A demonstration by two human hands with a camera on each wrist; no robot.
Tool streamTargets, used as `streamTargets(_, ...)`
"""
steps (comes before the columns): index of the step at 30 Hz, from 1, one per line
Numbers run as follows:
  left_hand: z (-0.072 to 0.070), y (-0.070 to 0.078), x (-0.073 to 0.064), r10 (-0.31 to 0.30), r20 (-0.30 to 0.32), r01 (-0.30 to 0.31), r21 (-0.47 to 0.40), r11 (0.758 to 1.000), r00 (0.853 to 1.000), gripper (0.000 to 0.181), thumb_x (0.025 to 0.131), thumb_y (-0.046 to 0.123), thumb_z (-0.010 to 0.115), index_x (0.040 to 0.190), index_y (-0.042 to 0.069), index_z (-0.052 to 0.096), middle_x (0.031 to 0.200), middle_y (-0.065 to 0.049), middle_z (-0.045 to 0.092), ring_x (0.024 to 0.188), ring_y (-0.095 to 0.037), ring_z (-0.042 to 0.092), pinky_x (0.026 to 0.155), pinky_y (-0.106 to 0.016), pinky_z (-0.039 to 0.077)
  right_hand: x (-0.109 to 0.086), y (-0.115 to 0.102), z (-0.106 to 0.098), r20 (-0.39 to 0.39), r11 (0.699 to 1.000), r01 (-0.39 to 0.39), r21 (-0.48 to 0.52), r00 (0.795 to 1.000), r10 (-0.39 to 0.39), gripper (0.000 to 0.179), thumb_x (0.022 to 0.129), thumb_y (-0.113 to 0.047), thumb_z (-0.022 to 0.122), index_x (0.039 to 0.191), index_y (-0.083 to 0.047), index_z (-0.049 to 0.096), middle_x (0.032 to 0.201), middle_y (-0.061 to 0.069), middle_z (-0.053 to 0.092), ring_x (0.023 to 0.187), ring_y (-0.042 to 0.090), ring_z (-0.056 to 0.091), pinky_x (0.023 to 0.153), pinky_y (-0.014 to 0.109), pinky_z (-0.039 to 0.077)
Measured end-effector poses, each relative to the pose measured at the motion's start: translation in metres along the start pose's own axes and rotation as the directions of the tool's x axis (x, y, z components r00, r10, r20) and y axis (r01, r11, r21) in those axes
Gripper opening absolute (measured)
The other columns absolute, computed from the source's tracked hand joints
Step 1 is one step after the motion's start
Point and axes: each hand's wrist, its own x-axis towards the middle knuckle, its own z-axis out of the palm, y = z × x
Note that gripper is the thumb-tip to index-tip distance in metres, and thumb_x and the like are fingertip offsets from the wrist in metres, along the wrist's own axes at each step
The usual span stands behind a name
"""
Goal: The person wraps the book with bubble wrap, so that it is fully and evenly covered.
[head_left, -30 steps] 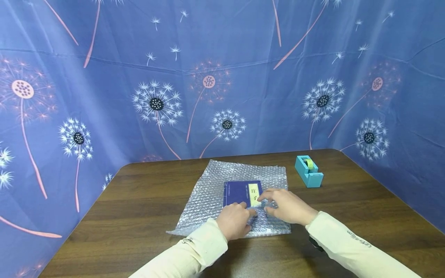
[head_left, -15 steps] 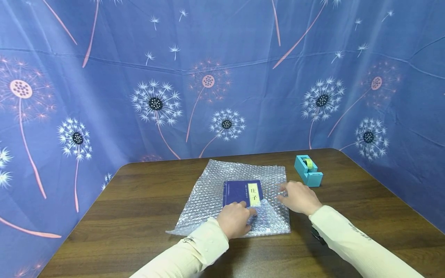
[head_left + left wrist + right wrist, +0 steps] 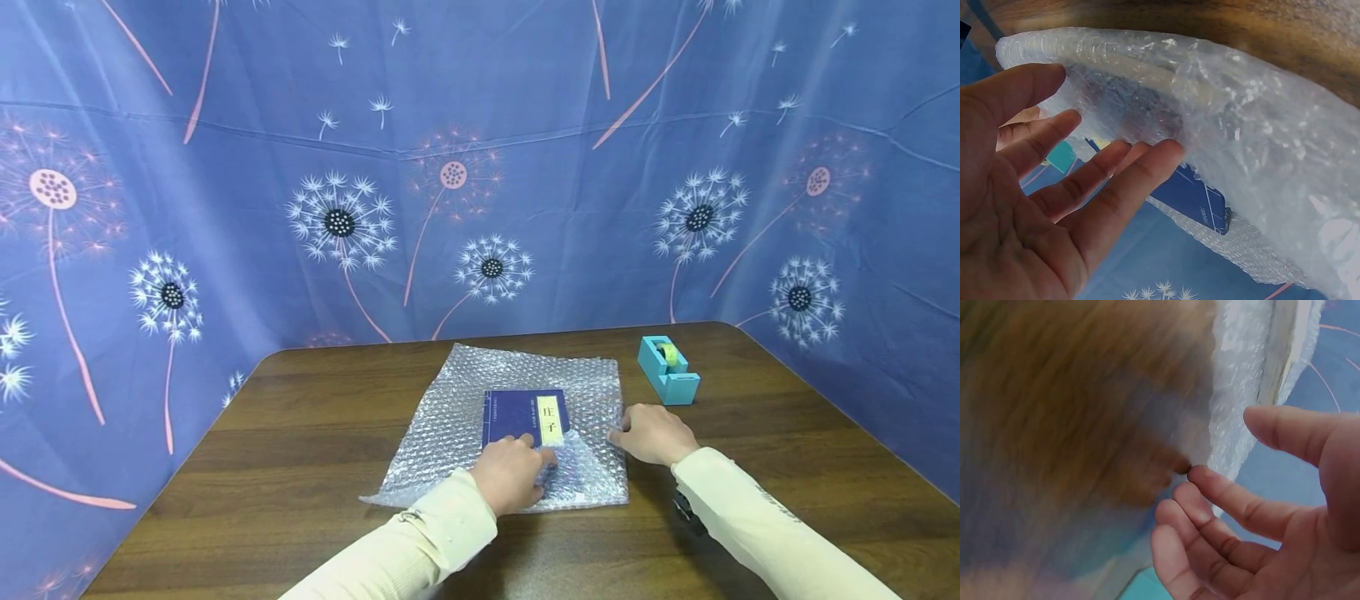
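A dark blue book with a pale yellow title label lies on a sheet of bubble wrap on the table. A strip of the wrap is folded over the book's near edge. On that fold rests my left hand; the left wrist view shows its fingers extended against the plastic, with the thumb apart. My right hand is at the sheet's right edge. In the right wrist view its index fingertip meets the tabletop beside the wrap, and thumb and fingers are spread, holding nothing.
A turquoise tape dispenser with a yellow-green roll stands at the back right, just beyond my right hand. Behind the wooden table hangs a blue curtain printed with dandelions.
My right hand has left the folded wrap over the book, moving right and then slightly down to the sheet's right edge. My left hand stays in place on the fold.
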Motion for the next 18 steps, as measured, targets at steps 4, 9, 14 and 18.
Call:
streamTargets(4,-0.0025,0.0021,0.0005,-0.014,0.013,0.013,0.007,1.0,1.0,0.039,0.083,0.031,0.082,0.12,0.029,0.072,0.095,0.001,0.069,0.078,-0.015,0.064,0.066,-0.026,0.054,-0.0004,0.003,0.0025,0.008,0.994,-0.008,0.111,1.0,0.008,0.025,0.094,-0.024,0.07,0.081,-0.005,0.061,0.071,0.004,0.051,0.061,0.018,0.045,0.055,0.031,0.035)
streamTargets(9,-0.0014,0.003,0.0007,-0.023,0.022,0.023,0.011,1.0,0.999,0.039,0.083,0.031,0.082,0.12,0.028,0.072,0.095,0.001,0.069,0.078,-0.015,0.064,0.066,-0.026,0.054,0.0012,0.0037,0.0051,0.064,0.956,-0.049,0.29,0.997,0.032,0.026,0.095,-0.02,0.069,0.081,-0.005,0.054,0.073,0.004,0.052,0.061,0.016,0.042,0.055,0.03,0.035)
streamTargets(14,-0.0026,0.0041,0.0005,-0.032,0.026,0.032,0.023,0.999,0.999,0.04,0.082,0.032,0.083,0.121,0.028,0.071,0.097,0.001,0.068,0.079,-0.015,0.063,0.067,-0.026,0.054,0.0007,0.0008,0.0053,0.121,0.911,-0.092,0.403,0.992,0.047,0.021,0.097,-0.016,0.067,0.09,-0.002,0.053,0.076,0.007,0.06,0.063,0.017,0.054,0.057,0.028,0.044)
streamTargets(18,-0.0032,0.0049,0.0003,-0.033,0.024,0.033,0.025,0.999,0.999,0.04,0.082,0.032,0.083,0.121,0.028,0.071,0.096,0.001,0.068,0.078,-0.015,0.063,0.066,-0.026,0.054,-0.0019,-0.0012,0.0041,0.153,0.893,-0.106,0.437,0.987,0.042,0.017,0.098,-0.015,0.066,0.095,0.0,0.058,0.082,0.009,0.064,0.068,0.019,0.06,0.058,0.029,0.05)
